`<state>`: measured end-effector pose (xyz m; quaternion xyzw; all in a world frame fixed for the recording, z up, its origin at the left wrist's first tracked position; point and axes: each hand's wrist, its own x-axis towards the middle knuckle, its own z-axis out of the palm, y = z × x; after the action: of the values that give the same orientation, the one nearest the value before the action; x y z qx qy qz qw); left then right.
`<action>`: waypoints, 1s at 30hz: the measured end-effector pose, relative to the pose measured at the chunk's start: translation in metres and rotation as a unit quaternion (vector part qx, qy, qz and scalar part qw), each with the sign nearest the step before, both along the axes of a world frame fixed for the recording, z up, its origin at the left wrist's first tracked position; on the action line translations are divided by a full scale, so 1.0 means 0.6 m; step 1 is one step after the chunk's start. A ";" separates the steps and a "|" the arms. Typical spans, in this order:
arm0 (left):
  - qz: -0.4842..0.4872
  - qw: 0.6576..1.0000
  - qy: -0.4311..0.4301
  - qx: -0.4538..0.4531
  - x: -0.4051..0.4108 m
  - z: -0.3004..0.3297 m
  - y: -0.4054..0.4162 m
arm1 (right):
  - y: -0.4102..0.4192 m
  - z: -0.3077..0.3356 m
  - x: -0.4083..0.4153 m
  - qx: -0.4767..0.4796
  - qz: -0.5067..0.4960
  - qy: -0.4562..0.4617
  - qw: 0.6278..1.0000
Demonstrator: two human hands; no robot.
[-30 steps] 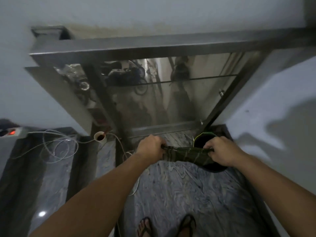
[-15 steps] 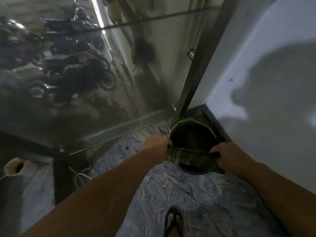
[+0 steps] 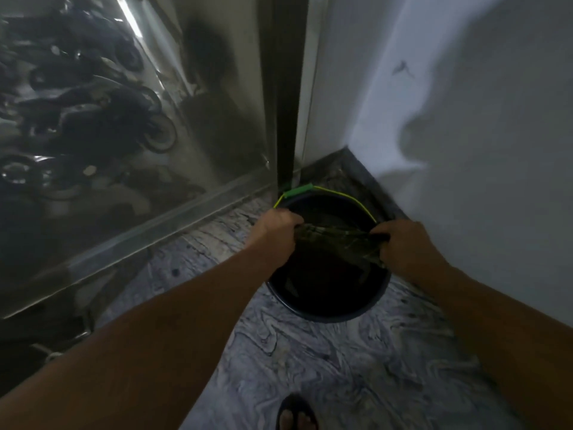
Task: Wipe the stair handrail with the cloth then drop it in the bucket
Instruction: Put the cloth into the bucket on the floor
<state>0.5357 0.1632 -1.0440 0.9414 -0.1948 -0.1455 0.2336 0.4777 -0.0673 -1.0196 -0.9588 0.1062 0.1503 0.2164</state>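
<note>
At the bottom edge of the frame, my sandalled foot (image 3: 296, 414) stands on the grey marbled floor (image 3: 325, 361), and my two bare forearms run up from the lower corners toward the centre. My left hand (image 3: 276, 232) and my right hand (image 3: 403, 248) are each closed in a fist on one end of the dark green cloth (image 3: 336, 242), which is pulled into a sagging band between them, right over the mouth of the black bucket (image 3: 325, 308). The cloth hangs above the bucket's dark inside; I cannot tell whether its low edge touches anything. The bucket sits in the corner, its yellow wire handle with a green grip (image 3: 299, 191) tipped toward the far side. Beyond, a dark post (image 3: 285, 88) rises at centre, a glass panel (image 3: 108, 119) fills the upper left, reflecting parked motorbikes, and a pale wall (image 3: 480, 103) fills the upper right
</note>
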 end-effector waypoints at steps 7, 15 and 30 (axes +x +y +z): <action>-0.128 0.961 0.117 0.216 -0.039 -0.078 0.005 | 0.009 -0.090 -0.051 0.021 0.029 0.151 0.988; -0.202 0.908 0.072 0.359 -0.103 -0.083 0.046 | 0.045 -0.130 -0.134 -0.056 0.111 0.205 0.971; -0.204 0.933 0.063 0.291 -0.172 0.107 0.172 | 0.136 0.024 -0.237 -0.039 -0.024 0.178 0.983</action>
<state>0.4326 0.2667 -0.9800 0.8969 -0.3169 -0.2996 -0.0731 0.3355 0.0142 -1.0054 -0.9216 0.1719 0.3092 0.1599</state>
